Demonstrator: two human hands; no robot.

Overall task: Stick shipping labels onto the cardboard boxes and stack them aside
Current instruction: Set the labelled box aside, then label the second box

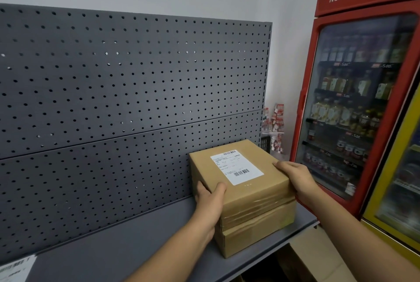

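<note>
On the grey shelf (136,236), hard against the pegboard (113,88) at the right-hand end, two cardboard boxes stand one on the other; the upper box (268,156) sits on the lower box (256,231) with their edges nearly flush, and both hands hold it. The left hand (210,199) clasps the near left corner, thumb laid on the top face and fingers running down the side; the right hand (293,174) wraps over the right edge, thumb on top, its fingers hidden behind the box. Gripping from opposite sides like this gives control over how the box turns, so it is probably being squared up to the one beneath; whether its weight is fully let down I cannot tell.

A white shipping label (236,166) is stuck flat on the top face, barcodes showing, well apart from either thumb; held by its edges, the box keeps the label unsmudged and readable. Clear tape bands the front where the two boxes meet.

Backing the stack into the pegboard gives it something to rest against and leaves the rest of the shelf for more boxes. At the shelf's near left corner lies a printed sheet (16,268), too blurred to read; a red drinks fridge (363,99) stands to the right, apart from the stack. Judging by the label in place, this box is at the stacking step.
</note>
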